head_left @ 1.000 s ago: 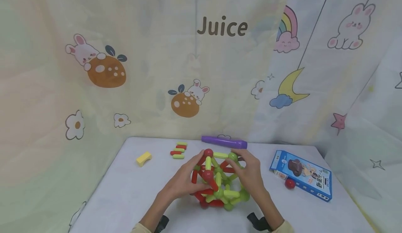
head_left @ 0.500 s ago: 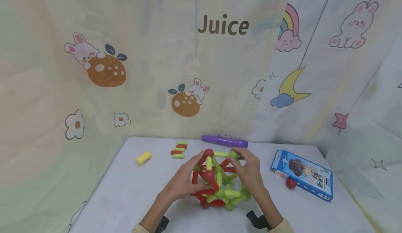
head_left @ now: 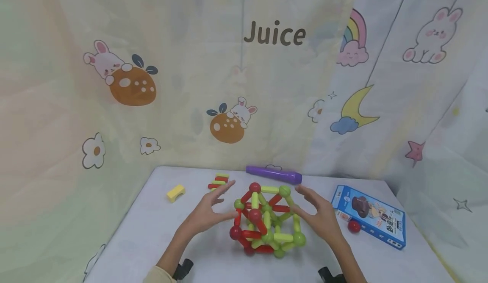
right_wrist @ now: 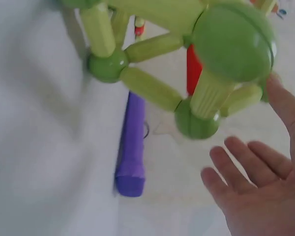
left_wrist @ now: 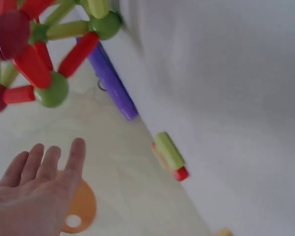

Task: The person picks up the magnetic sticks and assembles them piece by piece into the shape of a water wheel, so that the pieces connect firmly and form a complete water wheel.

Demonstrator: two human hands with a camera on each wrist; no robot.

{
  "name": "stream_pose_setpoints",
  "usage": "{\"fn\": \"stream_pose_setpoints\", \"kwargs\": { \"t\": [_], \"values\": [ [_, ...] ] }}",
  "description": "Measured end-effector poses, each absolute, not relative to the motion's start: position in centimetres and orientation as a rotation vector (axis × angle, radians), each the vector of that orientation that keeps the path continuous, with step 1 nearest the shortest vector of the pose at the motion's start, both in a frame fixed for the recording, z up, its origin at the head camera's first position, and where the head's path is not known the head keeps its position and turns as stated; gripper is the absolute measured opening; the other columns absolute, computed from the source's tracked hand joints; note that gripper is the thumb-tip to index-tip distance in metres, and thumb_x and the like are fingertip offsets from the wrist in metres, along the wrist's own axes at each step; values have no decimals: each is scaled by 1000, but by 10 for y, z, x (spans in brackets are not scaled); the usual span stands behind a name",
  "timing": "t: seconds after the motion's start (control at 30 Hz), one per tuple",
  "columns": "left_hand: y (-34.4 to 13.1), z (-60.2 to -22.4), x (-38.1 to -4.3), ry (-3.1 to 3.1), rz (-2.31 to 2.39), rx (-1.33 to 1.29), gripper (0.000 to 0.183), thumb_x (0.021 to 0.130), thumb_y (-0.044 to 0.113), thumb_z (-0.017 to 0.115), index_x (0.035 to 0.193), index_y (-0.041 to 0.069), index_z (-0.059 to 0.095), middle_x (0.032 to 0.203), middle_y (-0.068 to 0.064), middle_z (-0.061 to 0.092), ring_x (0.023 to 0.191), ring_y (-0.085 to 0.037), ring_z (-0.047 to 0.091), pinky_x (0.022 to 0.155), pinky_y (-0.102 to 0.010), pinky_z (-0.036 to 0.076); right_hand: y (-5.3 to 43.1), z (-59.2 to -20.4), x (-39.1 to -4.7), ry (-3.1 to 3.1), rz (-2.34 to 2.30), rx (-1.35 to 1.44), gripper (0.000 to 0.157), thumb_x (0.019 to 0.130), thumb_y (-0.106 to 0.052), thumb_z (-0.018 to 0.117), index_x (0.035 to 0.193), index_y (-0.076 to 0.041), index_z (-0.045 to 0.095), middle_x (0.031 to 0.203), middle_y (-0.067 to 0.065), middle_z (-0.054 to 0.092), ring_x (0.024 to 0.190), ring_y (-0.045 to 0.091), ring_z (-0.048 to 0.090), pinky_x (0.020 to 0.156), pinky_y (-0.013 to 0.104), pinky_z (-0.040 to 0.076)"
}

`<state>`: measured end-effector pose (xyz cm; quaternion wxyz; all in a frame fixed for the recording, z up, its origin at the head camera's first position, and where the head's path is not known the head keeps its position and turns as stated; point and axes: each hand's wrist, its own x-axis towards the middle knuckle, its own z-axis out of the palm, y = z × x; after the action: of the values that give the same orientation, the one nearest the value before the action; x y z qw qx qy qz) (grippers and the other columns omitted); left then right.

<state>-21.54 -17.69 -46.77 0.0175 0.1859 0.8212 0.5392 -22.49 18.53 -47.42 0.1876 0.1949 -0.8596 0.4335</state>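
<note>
A cage-like structure of red and green balls joined by short rods (head_left: 267,237) stands on the table, in the middle of the head view. My left hand (head_left: 207,210) is spread on its left side, apart from it, palm facing it. On the other side my right hand (head_left: 318,215) is likewise spread, its thumb near the green rods on the right. In the left wrist view the fingers (left_wrist: 49,167) are straight with nothing in them. The right wrist view has the right hand (right_wrist: 265,196) loosely extended beside a large green ball (right_wrist: 234,42).
Behind the structure lies a purple flashlight-shaped tube (head_left: 273,174). Several loose red and green rods (head_left: 222,176) lie back left, near a yellow arch block (head_left: 176,193). To the right are a blue box (head_left: 371,215) and a red ball (head_left: 354,226). A printed curtain (head_left: 183,84) hangs behind the table.
Both hands have let go of the ball-and-rod structure and moved outward, left hand to the left, right hand to the right. The structure stays standing in place.
</note>
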Motion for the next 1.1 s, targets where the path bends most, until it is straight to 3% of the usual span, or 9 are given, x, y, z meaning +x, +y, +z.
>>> {"fn": "stream_pose_setpoints", "kwargs": {
  "t": [0.13, 0.27, 0.37, 0.57, 0.7, 0.87, 0.93, 1.1],
  "values": [
    [-192, -477, -222, 2412, 1754, 624, 77, 97, 16, 82, 165, 15, 44, 169, -8, 45, 157, -37, 39, 118, -62, 42, 203, -487, -225, -2456, 1406, 611, 54, 94, -15, 86, 143, -6, 66, 143, 12, 70, 134, 16, 65, 105, 20, 52],
    [-195, -486, -221, 2276, 1724, 689, 76, 98, 16, 81, 164, 12, 44, 168, -12, 46, 156, -43, 39, 118, -63, 43, 211, -494, -223, -2467, 1535, 715, 55, 96, -13, 83, 146, -2, 63, 146, 17, 67, 133, -1, 61, 105, 24, 54],
    [-193, -490, -220, 2212, 1712, 690, 75, 99, 19, 81, 164, 12, 45, 168, -12, 46, 156, -42, 39, 117, -63, 44, 213, -496, -219, -2467, 1584, 762, 55, 97, -12, 82, 148, -3, 61, 148, 18, 65, 132, -4, 59, 104, 25, 55],
    [-194, -490, -218, 2173, 1703, 670, 73, 100, 17, 78, 164, 8, 44, 167, -15, 46, 153, -45, 44, 115, -57, 48, 212, -497, -215, -2480, 1599, 781, 58, 99, -12, 80, 152, -7, 59, 153, 18, 62, 135, -5, 57, 105, 31, 56],
    [-198, -495, -228, 2325, 1696, 624, 62, 103, 19, 76, 160, 10, 52, 161, -14, 54, 148, -39, 52, 110, -48, 55, 213, -496, -211, -2477, 1607, 754, 57, 100, -11, 78, 153, -6, 58, 154, 20, 60, 137, 3, 59, 104, 33, 56],
    [-205, -504, -252, 2761, 1712, 201, 38, 101, 20, 79, 138, 15, 73, 137, -6, 74, 129, -28, 68, 99, -42, 61, 212, -497, -207, -2495, 1581, 637, 48, 105, -17, 73, 150, -6, 61, 153, 18, 62, 137, 28, 63, 101, 23, 55],
    [-210, -508, -262, 2843, 1709, 25, 32, 99, 14, 79, 131, 12, 77, 131, -6, 76, 122, -27, 70, 96, -43, 62, 211, -498, -206, -2507, 1585, 599, 46, 106, -18, 71, 149, -6, 61, 151, 17, 63, 136, 32, 63, 100, 20, 55],
    [-219, -519, -282, 2858, 1688, -185, 28, 95, 3, 77, 123, 2, 78, 124, -14, 77, 109, -31, 73, 85, -39, 64, 210, -502, -206, -2506, 1641, 557, 44, 107, -16, 70, 149, -7, 62, 151, 16, 63, 135, 15, 65, 100, 20, 54]
  ]
}}
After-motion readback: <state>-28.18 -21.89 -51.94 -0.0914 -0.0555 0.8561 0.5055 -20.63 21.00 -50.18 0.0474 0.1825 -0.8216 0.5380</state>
